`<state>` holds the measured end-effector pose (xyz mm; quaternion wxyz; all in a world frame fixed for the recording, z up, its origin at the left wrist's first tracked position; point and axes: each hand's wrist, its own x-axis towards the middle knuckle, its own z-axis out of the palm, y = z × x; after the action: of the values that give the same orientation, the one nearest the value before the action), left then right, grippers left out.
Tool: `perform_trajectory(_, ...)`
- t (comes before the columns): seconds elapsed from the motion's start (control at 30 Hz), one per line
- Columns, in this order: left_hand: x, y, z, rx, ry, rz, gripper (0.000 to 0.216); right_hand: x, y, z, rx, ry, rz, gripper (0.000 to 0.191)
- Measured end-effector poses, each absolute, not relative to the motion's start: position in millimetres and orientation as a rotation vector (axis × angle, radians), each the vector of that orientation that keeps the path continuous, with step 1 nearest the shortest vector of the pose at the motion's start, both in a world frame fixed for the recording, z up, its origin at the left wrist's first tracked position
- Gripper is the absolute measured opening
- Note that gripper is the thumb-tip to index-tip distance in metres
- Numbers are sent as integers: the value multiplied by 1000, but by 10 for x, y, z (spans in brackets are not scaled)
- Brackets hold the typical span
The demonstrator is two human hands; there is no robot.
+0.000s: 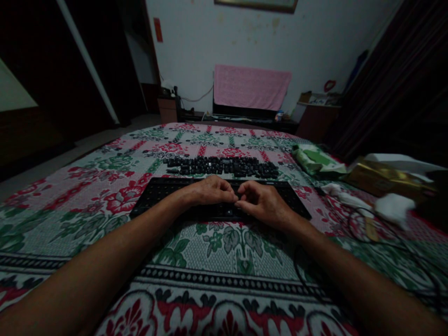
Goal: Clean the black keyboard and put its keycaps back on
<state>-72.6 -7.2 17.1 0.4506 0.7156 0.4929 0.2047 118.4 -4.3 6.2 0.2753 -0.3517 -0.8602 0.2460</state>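
Note:
A black keyboard (154,189) lies flat on the patterned cloth, most of its key positions bare of caps. Over its middle, my left hand (212,191) is closed in a pinch, thumb against fingers. Facing it, my right hand (262,198) has curled fingers, with the thumb and forefinger close to the left fingertips. Whatever sits between the fingertips is too small and dark to make out. A keycap (229,212) shows on the keyboard's near edge, just below the hands. Behind the keyboard, many loose black keycaps (224,165) are spread in a long band.
The flowered cloth (241,261) covers the whole surface. To the right are a green tissue pack (317,161), a gold box (388,175), crumpled white tissue (395,210) and a black cable (406,247). A pink towel (252,86) hangs at the far wall.

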Motion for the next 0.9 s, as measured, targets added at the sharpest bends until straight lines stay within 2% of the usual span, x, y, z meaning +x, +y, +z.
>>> perform_trajectory(0.2,-745,-84,184,1787,1183,491,28,1167,-71,80,-910,-2328,581,17)
perform_trajectory(0.37,-747,-98,215,1776,1134,436,24,1196,-72,165,-712,-2482,503,27)
perform_trajectory(0.8,-730,-110,216,1835,1117,410,27,1233,-66,228,-796,-2601,337,18)
perform_trajectory(0.9,-733,-100,208,1868,1091,396,28,1254,-81,252,-845,-2619,385,15)
